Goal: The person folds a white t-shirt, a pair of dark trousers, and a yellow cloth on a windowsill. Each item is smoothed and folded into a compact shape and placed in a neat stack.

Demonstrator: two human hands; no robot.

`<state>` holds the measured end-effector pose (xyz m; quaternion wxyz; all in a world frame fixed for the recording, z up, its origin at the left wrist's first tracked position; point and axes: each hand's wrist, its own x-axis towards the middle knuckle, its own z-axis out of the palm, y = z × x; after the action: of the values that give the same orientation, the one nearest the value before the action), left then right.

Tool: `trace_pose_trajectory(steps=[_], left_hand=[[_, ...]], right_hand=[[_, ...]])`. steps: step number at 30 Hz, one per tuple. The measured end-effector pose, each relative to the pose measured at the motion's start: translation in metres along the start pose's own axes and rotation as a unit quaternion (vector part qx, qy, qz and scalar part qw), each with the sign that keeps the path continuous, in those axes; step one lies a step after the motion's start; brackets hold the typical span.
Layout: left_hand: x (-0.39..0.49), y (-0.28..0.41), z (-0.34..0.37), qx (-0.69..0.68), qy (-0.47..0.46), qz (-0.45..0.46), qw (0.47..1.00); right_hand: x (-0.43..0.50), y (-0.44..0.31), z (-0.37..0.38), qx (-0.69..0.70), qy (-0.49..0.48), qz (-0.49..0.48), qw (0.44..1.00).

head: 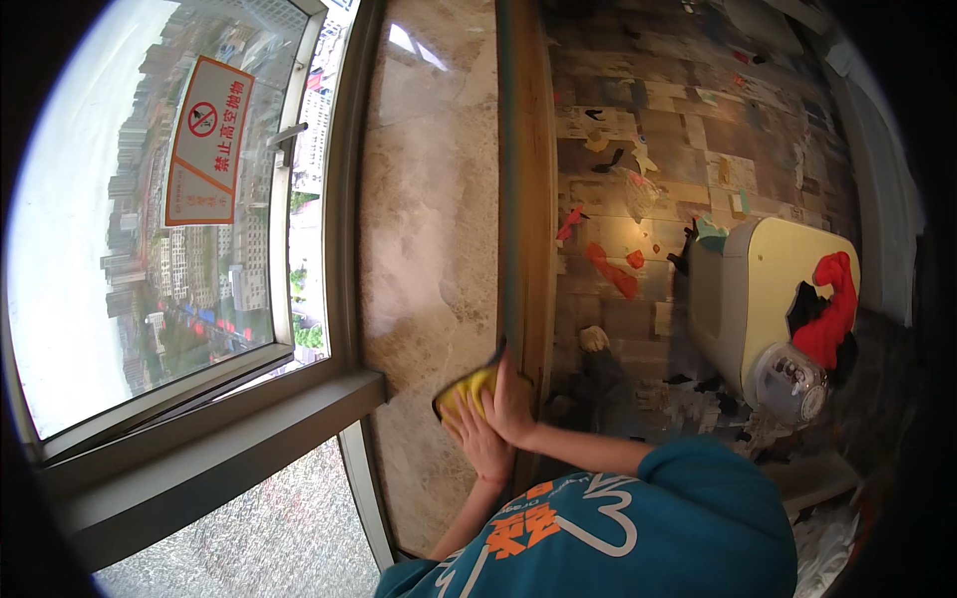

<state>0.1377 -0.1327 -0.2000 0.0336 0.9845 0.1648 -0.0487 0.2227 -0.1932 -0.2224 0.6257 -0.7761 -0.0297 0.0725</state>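
Observation:
A yellow cloth with a dark edge (467, 390) lies bunched on the stone windowsill (426, 247), near its wooden inner edge. My left hand (478, 441) presses on the cloth with its fingers over the folds. Close against it, my right hand (512, 404) holds the cloth's right part near the wooden edge. The two hands touch and partly overlap. What lies under the palms is hidden.
An open window sash (281, 247) with a warning sticker (209, 142) is at the left, a frame bar (224, 448) below it. Right stands a cream cabinet (792, 261) bearing a red cloth (826, 314) and a clear container (792, 385). Scraps (613, 270) litter the floor.

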Motion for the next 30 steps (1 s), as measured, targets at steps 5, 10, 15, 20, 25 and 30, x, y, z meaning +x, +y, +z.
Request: trace_pose_trajectory(steps=[5, 10, 15, 20, 25, 30], left_hand=[[-0.007, -0.013, 0.003, -0.036, 0.011, 0.006, 0.999], [0.086, 0.021, -0.017, -0.042, 0.006, 0.044, 0.998], [0.209, 0.052, -0.016, -0.092, 0.064, 0.096, 0.989], [0.250, 0.037, -0.017, -0.090, 0.093, 0.074, 0.989], [0.184, -0.020, -0.008, -0.111, 0.107, -0.057, 0.986], [0.090, -0.033, 0.004, -0.108, 0.105, -0.106, 0.983]], right_hand=[[-0.015, 0.006, 0.003, 0.014, -0.099, 0.042, 0.994], [0.071, 0.014, 0.013, -0.044, -0.011, 0.032, 0.998], [0.211, 0.021, 0.003, -0.094, 0.079, -0.041, 0.992], [0.278, -0.013, -0.023, -0.373, 0.076, -0.164, 0.910], [0.203, -0.008, 0.000, -0.444, -0.093, -0.224, 0.863], [0.094, -0.024, -0.003, -0.314, -0.193, -0.330, 0.869]])
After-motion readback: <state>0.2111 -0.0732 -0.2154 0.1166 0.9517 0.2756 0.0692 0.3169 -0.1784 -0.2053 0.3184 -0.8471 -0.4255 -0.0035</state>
